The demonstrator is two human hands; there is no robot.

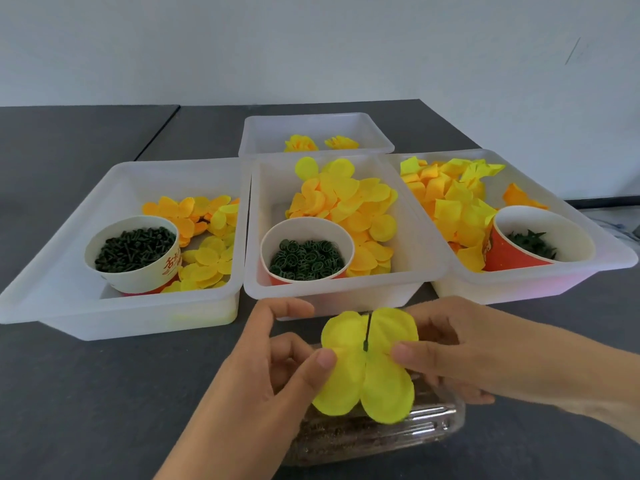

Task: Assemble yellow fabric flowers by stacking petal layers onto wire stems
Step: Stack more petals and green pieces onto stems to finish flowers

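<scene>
Left hand (277, 368) and right hand (460, 351) both pinch a yellow petal layer (370, 379) (four lobes). A dark stem (367, 332) pokes through its centre, above a clear container (433, 424).

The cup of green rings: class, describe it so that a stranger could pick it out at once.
Three white bins sit in a row on the dark table. In the middle bin, at its near left corner, stands the paper cup. Unlike the other two cups, it holds small round green rings.

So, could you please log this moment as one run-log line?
stage: petal layer on stem | left hand: pinches yellow petal layer | right hand: pinches same layer | green stem: pokes through centre | finished flowers: back bin
</scene>
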